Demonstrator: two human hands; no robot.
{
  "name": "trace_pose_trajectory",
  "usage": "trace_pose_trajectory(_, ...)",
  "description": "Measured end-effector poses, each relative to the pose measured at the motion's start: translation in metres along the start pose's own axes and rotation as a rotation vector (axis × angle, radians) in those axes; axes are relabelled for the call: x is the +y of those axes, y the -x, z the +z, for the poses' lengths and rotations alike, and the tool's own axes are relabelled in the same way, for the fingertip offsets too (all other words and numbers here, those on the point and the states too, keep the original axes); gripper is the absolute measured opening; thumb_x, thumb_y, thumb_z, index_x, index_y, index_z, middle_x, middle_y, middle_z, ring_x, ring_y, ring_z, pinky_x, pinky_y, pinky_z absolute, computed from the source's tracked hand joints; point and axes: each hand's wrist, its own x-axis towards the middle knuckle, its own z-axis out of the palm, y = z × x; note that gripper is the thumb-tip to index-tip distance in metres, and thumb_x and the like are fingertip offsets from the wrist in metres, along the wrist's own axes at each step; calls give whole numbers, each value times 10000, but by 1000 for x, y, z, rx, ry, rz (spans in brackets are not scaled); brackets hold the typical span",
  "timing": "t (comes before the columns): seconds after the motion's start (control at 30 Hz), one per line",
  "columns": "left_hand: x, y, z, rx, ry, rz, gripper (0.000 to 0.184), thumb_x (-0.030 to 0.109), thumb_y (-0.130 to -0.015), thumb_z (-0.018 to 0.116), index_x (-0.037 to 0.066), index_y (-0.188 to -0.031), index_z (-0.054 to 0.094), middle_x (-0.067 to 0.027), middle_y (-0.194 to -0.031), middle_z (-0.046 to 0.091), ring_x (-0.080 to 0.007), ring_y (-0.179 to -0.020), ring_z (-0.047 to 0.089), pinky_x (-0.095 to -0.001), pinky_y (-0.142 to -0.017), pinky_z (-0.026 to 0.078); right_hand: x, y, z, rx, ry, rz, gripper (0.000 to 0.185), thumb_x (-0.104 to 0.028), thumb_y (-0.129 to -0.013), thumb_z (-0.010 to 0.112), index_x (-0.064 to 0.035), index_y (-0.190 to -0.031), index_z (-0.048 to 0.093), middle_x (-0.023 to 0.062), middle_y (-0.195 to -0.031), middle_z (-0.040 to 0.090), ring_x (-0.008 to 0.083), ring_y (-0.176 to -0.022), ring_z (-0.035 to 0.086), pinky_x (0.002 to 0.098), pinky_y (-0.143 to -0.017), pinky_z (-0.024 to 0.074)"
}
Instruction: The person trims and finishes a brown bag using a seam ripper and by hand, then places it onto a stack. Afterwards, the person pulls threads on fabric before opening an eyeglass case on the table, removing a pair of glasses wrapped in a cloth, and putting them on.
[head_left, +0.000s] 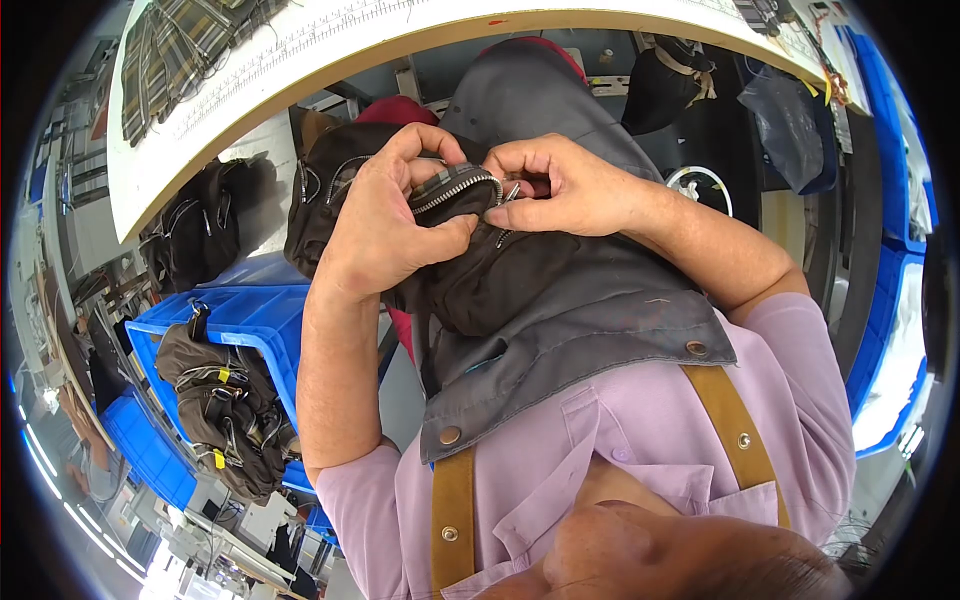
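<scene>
A dark brown fabric bag lies across my lap on the grey apron. Its silver metal zipper curves along an opening, with a strip of plaid lining showing behind it. My left hand is closed on the bag's edge, thumb below the zipper teeth and fingers behind. At the zipper's right end, my right hand pinches thumb against fingers, close to a small metal piece that looks like the zipper pull. The fingers partly hide what is between them.
A white table with ruler markings curves ahead, bearing plaid fabric pieces. At left, a blue crate holds more brown bags. Another dark bag sits beyond it. Blue bins stand at right.
</scene>
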Motion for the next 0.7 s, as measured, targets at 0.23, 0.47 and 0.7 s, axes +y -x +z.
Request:
trace_pose_trajectory(0.23, -2, -2, -3, -19, 30, -21, 488, -61, -697, 699, 37, -1130, 495, -50, -905, 673, -55, -820, 615, -200, -746, 477, 0, 0, 2, -6, -61, -6, 144, -168, -901, 727, -66, -856, 635, -103, -671, 464, 2, -630, 387, 210, -556, 317)
trace_pose_trajectory(0.47, -7, -1, -1, 1, 110, 17, 480, -8, -700, 733, 16, -1117, 497, -45, -859, 688, -55, -774, 589, -217, -702, 468, 8, -3, -1, -50, -64, 12, 192, -214, -906, 748, -62, -896, 631, -96, -698, 481, 5, -642, 401, 214, -556, 320)
trace_pose_trajectory(0.7, -22, -2, -5, -26, 102, 21, 462, 37, -734, 801, -2, -1135, 575, -46, -983, 688, -87, -892, 628, -243, -822, 496, -36, 18, -39, 109, 658, -151, 291, -225, -980, 607, -34, -1192, 548, 50, -880, 590, 197, -783, 580, 332, -686, 474)
